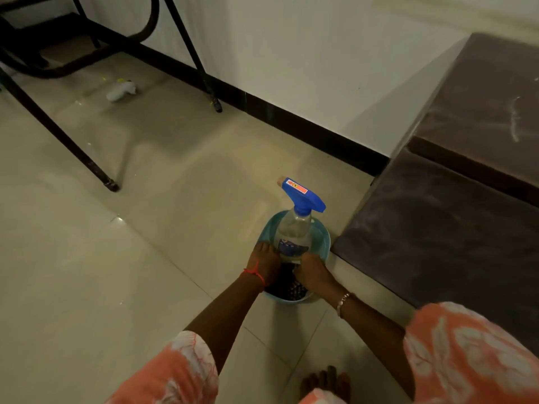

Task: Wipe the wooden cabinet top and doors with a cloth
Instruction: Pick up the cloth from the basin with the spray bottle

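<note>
1. Two hands are reaching down into a blue basin (322, 237) that is sitting on the tiled floor (116, 258), just beside the corner of the cabinet (437, 228).
2. Standing upright in the basin is a clear bottle (293, 231) with a blue trigger head; its nozzle is pointing up and left, toward the wall (291, 53).
3. The left hand (264, 260), wearing a red thread at the wrist, is lying against the bottle's left side with fingers curled round it, touching the label.
4. The right hand (310, 271), with a pale bangle on its wrist, is closing on something at the bottle's base; whether that is the bottle or the dark cloth (287, 288) cannot be told.
5. The cloth, dark and patterned, is lying bunched in the near part of the basin, below both hands.
6. The cabinet is standing at the right, against the wall; its dark brown top is showing pale smears and its near face is looking dusty. Neither hand is touching it.
7. Orange-and-white sleeves are framing the bottom edge, and toes (326, 380) are showing between them on the floor.
8. Black metal legs (58, 132) are standing at upper left, with a small white object (121, 90) lying on the floor beneath.
</note>
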